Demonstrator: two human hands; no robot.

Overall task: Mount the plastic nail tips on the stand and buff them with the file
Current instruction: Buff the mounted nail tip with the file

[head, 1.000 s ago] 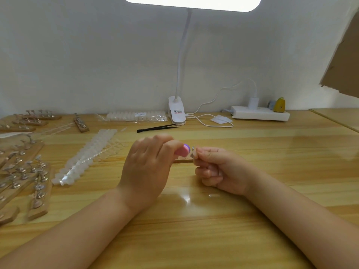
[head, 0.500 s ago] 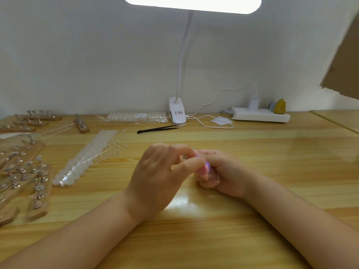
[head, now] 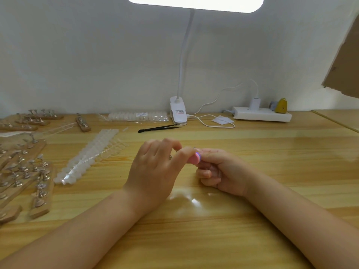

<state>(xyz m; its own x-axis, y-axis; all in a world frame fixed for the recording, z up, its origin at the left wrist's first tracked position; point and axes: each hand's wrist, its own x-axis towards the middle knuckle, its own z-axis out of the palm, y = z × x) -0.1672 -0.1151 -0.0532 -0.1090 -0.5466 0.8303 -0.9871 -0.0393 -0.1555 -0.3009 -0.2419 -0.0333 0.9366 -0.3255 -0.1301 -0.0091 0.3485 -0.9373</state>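
My left hand (head: 153, 171) pinches a small pink file (head: 194, 159) with a purple edge between thumb and fingers, at the middle of the wooden table (head: 272, 162). The file's end lies against the fingertips of my right hand (head: 219, 171). That hand is curled and pinches a small nail tip holder, which the file and fingers almost wholly hide. The two hands touch. Strips of clear nail tips (head: 87, 158) lie to the left of my left hand. Several wooden stands (head: 23, 171) with metal holders lie at the far left.
Black tweezers (head: 159, 128) lie behind the hands. A bag of nail tips (head: 138, 115), the lamp clamp (head: 178, 111) with its cable, and a white power strip (head: 262, 114) line the back edge. Cardboard (head: 345, 61) juts in at the upper right.
My left hand swept the file down and right over the right hand's fingertips, then came part of the way back. The right hand stayed almost still.
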